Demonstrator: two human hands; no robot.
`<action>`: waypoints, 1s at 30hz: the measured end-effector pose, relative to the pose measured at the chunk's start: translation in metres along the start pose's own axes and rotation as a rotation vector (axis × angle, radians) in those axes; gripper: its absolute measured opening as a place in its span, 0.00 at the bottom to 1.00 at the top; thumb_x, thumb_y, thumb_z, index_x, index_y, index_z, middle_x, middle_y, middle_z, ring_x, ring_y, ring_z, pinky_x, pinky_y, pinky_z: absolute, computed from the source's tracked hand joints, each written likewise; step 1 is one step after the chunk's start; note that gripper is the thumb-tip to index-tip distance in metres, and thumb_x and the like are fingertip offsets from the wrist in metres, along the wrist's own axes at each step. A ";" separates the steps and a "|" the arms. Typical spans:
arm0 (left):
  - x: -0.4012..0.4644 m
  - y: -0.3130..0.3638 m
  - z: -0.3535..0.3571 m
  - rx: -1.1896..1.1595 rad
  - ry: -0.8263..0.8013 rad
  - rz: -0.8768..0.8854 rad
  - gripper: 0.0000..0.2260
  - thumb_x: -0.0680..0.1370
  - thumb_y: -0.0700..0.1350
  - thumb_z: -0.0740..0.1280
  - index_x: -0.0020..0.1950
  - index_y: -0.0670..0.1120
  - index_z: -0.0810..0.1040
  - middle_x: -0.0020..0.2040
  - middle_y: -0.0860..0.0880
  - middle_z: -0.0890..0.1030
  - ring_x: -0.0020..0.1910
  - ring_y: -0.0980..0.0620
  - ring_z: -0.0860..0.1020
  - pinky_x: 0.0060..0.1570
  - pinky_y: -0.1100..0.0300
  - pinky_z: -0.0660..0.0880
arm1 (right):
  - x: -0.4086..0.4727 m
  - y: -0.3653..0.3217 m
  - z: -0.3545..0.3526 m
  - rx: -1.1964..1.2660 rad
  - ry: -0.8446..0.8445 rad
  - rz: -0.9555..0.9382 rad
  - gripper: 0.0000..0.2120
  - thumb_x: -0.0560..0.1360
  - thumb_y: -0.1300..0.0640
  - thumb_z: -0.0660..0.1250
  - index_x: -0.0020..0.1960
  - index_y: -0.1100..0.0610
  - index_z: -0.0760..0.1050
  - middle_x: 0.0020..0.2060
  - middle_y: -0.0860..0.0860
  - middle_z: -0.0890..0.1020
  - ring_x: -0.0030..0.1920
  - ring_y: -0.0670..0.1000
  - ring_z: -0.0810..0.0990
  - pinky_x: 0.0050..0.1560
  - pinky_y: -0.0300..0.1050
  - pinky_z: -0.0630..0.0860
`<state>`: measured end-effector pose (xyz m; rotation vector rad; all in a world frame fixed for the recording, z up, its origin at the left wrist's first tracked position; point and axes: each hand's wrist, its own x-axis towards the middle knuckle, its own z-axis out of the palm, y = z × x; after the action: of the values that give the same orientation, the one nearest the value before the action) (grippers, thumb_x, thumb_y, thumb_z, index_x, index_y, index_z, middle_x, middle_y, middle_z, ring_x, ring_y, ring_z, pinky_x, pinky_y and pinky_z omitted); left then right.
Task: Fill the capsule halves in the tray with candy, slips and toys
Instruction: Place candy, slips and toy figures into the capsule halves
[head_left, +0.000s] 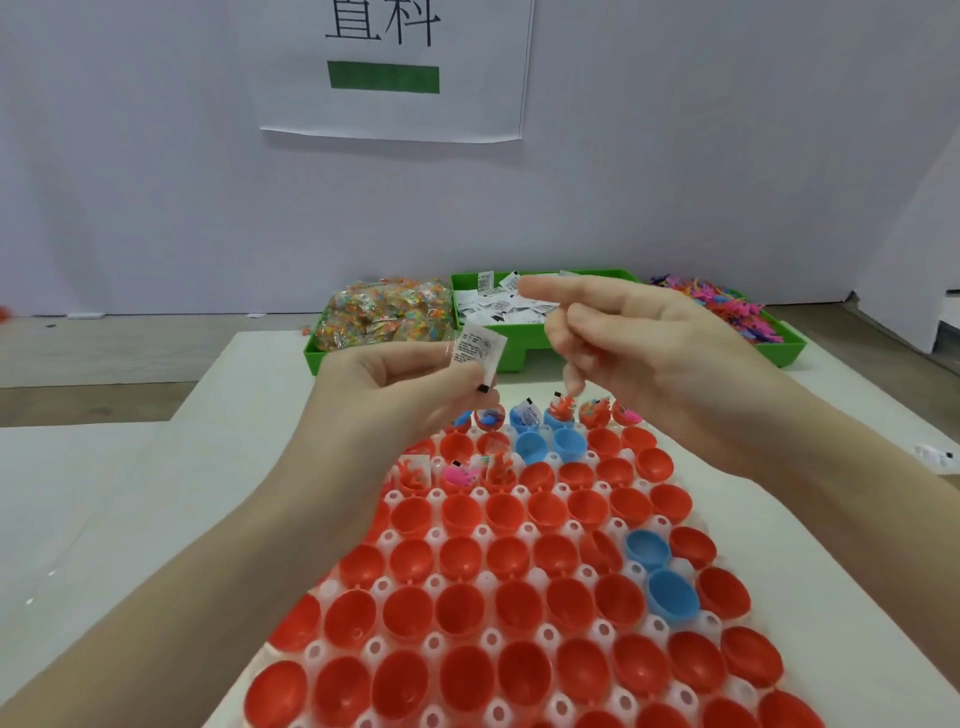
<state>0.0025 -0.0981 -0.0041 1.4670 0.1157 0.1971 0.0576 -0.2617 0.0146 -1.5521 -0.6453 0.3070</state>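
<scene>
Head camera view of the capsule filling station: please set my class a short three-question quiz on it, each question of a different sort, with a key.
1. True or false: the left hand holds a printed paper slip.
2. Multiple choice: what colour are most capsule halves in the white tray? A green, B red, C yellow.
3. Fill the gap: in the green bin at the back, the slips lie in the ______ compartment, between the wrapped candy and the toys.

Key
1. True; it pinches the slip while the right hand lifts a small orange toy above the far rows.
2. B; only a few are blue.
3. Middle.
</scene>
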 end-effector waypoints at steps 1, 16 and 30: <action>-0.001 0.000 0.000 -0.013 0.003 -0.011 0.03 0.69 0.36 0.70 0.42 0.40 0.82 0.39 0.46 0.85 0.39 0.51 0.84 0.38 0.69 0.78 | -0.001 0.000 0.002 -0.001 0.001 -0.021 0.13 0.77 0.64 0.57 0.58 0.55 0.74 0.30 0.44 0.77 0.31 0.42 0.73 0.38 0.33 0.75; -0.012 -0.003 0.011 -0.157 -0.179 0.054 0.13 0.61 0.42 0.71 0.44 0.40 0.84 0.39 0.44 0.85 0.40 0.49 0.84 0.39 0.66 0.79 | -0.011 -0.006 0.019 -0.003 0.179 -0.179 0.07 0.63 0.57 0.67 0.39 0.59 0.78 0.34 0.47 0.85 0.38 0.44 0.84 0.39 0.31 0.76; 0.013 -0.018 0.014 0.188 -0.160 0.265 0.15 0.74 0.32 0.66 0.56 0.49 0.77 0.38 0.56 0.83 0.37 0.59 0.82 0.37 0.71 0.76 | 0.012 0.003 0.000 -0.273 0.191 -0.007 0.05 0.66 0.65 0.73 0.41 0.58 0.82 0.30 0.49 0.83 0.32 0.44 0.82 0.33 0.33 0.77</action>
<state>0.0192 -0.1112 -0.0201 1.6784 -0.1963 0.2890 0.0674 -0.2550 0.0141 -1.8141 -0.5595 0.0641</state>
